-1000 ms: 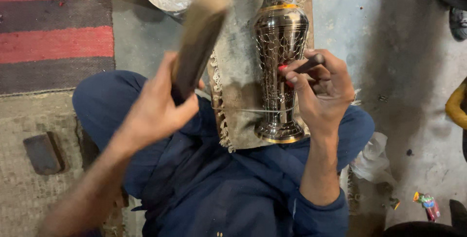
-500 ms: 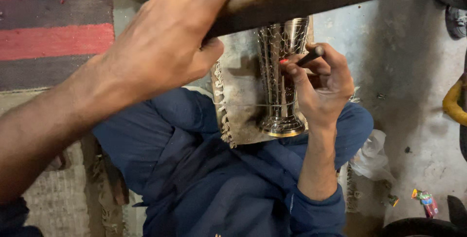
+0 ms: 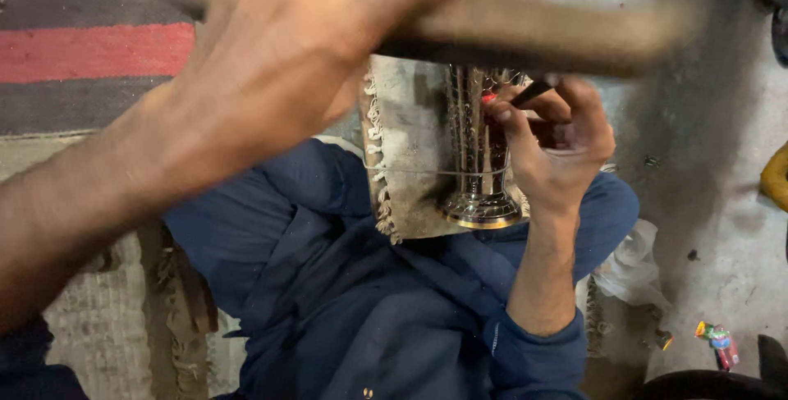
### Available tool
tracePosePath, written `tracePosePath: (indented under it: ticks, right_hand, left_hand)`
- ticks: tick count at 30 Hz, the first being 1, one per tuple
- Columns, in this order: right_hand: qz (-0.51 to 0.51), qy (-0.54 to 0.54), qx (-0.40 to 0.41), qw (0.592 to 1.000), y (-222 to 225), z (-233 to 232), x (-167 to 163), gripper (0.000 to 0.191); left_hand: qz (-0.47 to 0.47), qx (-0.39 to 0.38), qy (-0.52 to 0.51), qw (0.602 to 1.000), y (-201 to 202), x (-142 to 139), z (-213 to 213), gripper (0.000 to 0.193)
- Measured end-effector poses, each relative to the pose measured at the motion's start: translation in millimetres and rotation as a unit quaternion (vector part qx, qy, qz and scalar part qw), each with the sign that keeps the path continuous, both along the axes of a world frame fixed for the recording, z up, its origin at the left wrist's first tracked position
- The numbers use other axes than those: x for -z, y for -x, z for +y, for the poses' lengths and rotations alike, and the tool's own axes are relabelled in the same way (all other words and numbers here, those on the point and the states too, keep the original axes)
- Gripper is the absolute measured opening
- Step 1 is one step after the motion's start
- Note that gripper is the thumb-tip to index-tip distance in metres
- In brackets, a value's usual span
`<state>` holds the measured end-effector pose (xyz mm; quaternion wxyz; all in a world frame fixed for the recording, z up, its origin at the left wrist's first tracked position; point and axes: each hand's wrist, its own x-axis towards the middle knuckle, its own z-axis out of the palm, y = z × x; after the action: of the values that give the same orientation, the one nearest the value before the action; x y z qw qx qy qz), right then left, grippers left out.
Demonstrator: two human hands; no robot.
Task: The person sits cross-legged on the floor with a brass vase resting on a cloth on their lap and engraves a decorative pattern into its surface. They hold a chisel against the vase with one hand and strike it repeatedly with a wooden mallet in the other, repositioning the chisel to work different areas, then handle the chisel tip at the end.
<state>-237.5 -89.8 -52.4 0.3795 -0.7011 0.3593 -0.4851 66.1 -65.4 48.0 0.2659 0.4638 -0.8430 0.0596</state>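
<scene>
We are gripping a wooden bat [image 3: 525, 35] in our left hand [image 3: 271, 64], crosswise above the vase [image 3: 480, 146], whose long axis runs near-to-far on our lap cloth [image 3: 406, 154], while our right hand [image 3: 558, 141] is pinching a punch [image 3: 533, 90] against it.

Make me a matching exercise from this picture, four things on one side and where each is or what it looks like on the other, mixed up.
Things:
1. left hand
2. right hand
3. metal vase
4. striped rug

Descriptions:
A. lies on a fringed cloth over the lap
B. red and dark bands, upper left
C. grips a blurred wooden bar
D. presses a thin dark tool to the vase

Pairs: 1-C, 2-D, 3-A, 4-B
</scene>
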Motion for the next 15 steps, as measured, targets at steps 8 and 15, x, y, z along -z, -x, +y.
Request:
tracePosePath:
  ticks: [8, 15]
  right_hand:
    - [0.011, 0.028, -0.009, 1.0, -2, -3, -5, 0.033]
    - [0.019, 0.01, -0.004, 1.0, -4, -3, -9, 0.034]
  left_hand:
    - [-0.01, -0.002, 0.002, 1.0, -3, 11, -2, 0.058]
    - [-0.051, -0.022, 0.055, 0.997, -5, 16, -3, 0.057]
